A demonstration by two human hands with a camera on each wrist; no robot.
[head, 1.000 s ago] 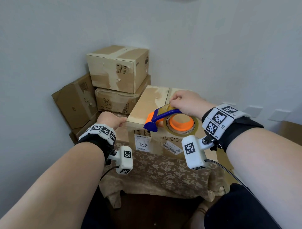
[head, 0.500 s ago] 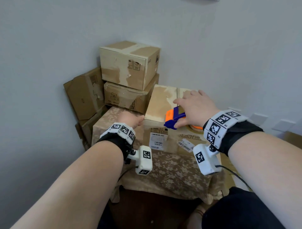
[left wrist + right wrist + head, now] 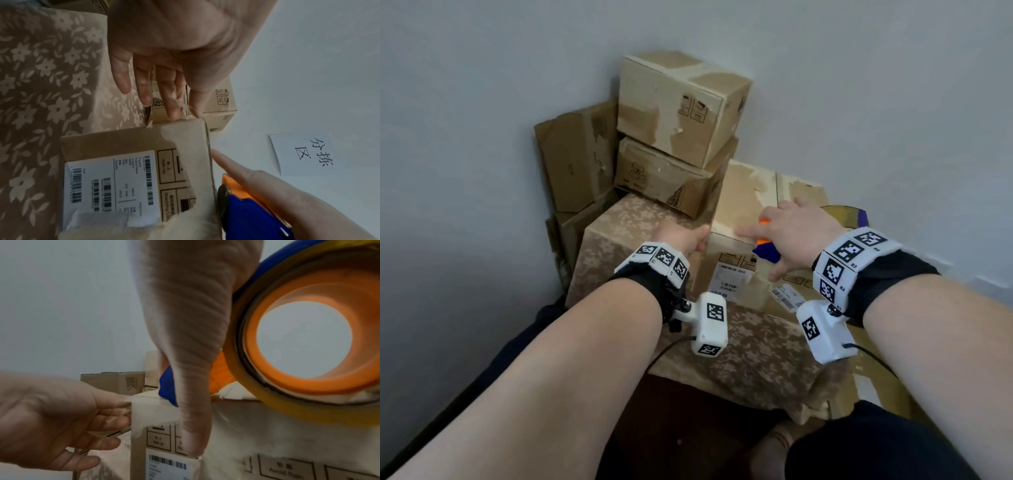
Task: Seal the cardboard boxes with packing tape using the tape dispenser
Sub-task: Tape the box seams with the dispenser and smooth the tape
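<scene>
Right hand (image 3: 796,236) is over the dispenser (image 3: 765,248) at the near top edge of the box (image 3: 743,195), which sits on the cloth-covered desk (image 3: 753,346). The grip wraps the blue-and-orange body: thumb down the box's front face in the right wrist view, index finger stretched along the top edge. The tape roll (image 3: 304,344) rides right beside the palm, yellowish tape on an orange hub.

Left hand (image 3: 683,238) is at the box's left near corner, fingers loosely extended; from the wrist views it looks to be bracing the side, holding nothing.

Judging by where things sit, this is the turn over the edge, where the strip has to go down the front face. To do it well, keep the dispenser's mouth pressed flat to the cardboard so the tape sticks without bubbles, and roll it over the edge rather than lifting. The left hand should brace firmly, since a light box could slide on that cloth under the pull. Follow the centre seam (image 3: 776,192). Then tilt sharply to let the blade cut cleanly.

Whether the tape end is already stuck down, I can't tell. More boxes (image 3: 678,106) are stacked behind against the wall.
</scene>
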